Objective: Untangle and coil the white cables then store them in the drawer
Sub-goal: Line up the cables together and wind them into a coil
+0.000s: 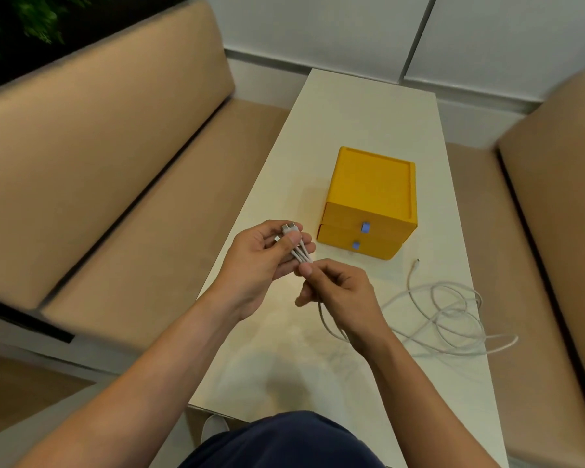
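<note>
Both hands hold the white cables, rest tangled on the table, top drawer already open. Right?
No: the head view shows the top drawer shut. The left hand and right hand do hold the white cables, rest tangled on the table.

The white cables (453, 312) sprawled in loose, tangled loops near the yellow drawer unit (372, 187). Several plug ends sat bunched in the left hand (260, 261), the strands pinched by the right hand (335, 292). The unit's 2 blue-tabbed drawers were closed.
</note>
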`<action>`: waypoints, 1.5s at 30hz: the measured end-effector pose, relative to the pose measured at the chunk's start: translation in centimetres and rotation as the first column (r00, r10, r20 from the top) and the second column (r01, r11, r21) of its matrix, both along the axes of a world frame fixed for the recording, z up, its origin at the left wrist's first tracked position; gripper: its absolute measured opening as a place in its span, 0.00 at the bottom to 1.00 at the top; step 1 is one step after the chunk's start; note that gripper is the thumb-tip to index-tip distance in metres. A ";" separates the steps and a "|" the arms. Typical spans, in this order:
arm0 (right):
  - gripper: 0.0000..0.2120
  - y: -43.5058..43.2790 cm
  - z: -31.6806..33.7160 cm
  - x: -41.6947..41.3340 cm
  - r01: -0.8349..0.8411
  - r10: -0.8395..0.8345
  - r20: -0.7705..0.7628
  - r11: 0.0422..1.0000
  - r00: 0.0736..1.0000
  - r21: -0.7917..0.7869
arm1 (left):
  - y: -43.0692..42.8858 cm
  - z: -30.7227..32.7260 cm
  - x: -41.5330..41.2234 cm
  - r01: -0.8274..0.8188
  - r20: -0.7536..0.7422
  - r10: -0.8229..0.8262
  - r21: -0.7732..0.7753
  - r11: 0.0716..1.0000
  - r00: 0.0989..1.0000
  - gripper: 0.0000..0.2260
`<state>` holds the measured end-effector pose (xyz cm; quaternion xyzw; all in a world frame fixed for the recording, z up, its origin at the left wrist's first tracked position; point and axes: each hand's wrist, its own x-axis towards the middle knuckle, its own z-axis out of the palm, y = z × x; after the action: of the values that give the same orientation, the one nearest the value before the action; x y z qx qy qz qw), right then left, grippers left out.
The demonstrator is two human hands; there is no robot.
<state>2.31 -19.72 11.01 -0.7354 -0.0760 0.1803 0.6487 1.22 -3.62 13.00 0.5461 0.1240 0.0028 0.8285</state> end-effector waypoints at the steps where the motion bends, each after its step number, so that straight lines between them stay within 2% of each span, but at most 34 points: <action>1: 0.10 -0.1 0.0 0.0 0.029 -0.027 -0.038 0.998 0.999 0.060 | 0.0 0.0 0.1 0.006 0.004 -0.006 -0.005 1.000 1.000 0.07; 5: 0.09 -0.5 -0.2 -0.2 0.066 -0.036 -0.184 0.984 0.982 0.162 | 0.0 -0.2 0.2 0.028 0.010 -0.029 0.007 1.000 1.000 0.06; 7: 0.13 -0.9 -0.3 -0.5 0.036 0.002 -0.205 0.983 0.979 0.181 | 0.1 -0.3 0.1 0.043 0.006 -0.043 0.010 0.999 0.999 0.05; 9: 0.13 -1.1 -0.2 -0.8 0.026 0.008 -0.199 0.985 0.980 0.169 | 0.2 -0.4 0.0 0.067 0.002 -0.067 0.021 0.998 0.998 0.05; 12: 0.07 -1.3 -0.2 -1.1 0.076 -0.065 -0.137 0.994 0.988 0.073 | 0.3 -0.5 -0.1 0.107 0.002 -0.107 0.041 0.993 0.994 0.07; 16: 0.06 -1.3 0.0 -1.5 0.084 -0.087 -0.056 0.995 0.995 -0.043 | 1.3 -0.4 0.0 0.195 -0.031 -0.194 0.055 0.979 0.981 0.13; 22: 0.06 -1.4 1.3 -1.8 0.062 -0.048 0.071 0.975 0.996 -0.213 | 4.1 -1.1 0.4 0.403 -0.116 -0.396 0.047 0.914 0.911 0.05; 25: 0.06 -1.4 2.2 -1.8 -0.016 0.048 0.095 0.949 0.994 -0.314 | 5.6 -1.0 0.5 0.564 -0.151 -0.544 0.165 0.809 0.825 0.05; 29: 0.05 -0.4 2.9 -1.9 -0.125 0.156 0.052 0.916 0.986 -0.382 | 6.9 0.7 1.2 0.784 -0.302 -0.749 0.435 0.442 0.590 0.10; 31: 0.06 0.1 3.2 -1.7 -0.145 0.169 0.022 0.899 0.985 -0.413 | 7.1 1.4 1.7 0.805 -0.345 -0.773 0.489 0.336 0.533 0.11; 34: 0.07 0.6 3.6 -1.6 -0.148 0.159 -0.014 0.881 0.987 -0.449 | 7.5 1.8 2.3 0.815 -0.388 -0.776 0.515 0.265 0.498 0.12; 37: 0.09 0.9 3.8 -1.6 -0.142 0.149 -0.022 0.869 0.989 -0.474 | 7.8 1.6 2.7 0.847 -0.411 -0.781 0.460 0.267 0.470 0.16; 42: 0.09 1.3 4.0 -1.9 -0.099 0.096 -0.029 0.883 0.995 -0.459 | 8.1 1.0 3.4 0.861 -0.383 -0.811 0.434 0.264 0.442 0.10; 45: 0.09 1.6 3.9 -2.1 -0.117 0.106 -0.048 0.875 0.993 -0.470 | 8.1 1.0 3.5 0.849 -0.396 -0.807 0.478 0.226 0.438 0.08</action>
<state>0.24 -18.08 14.92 -0.8637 -0.0651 0.2382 0.4393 4.77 4.50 14.00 0.7639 -0.1666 -0.4131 0.4668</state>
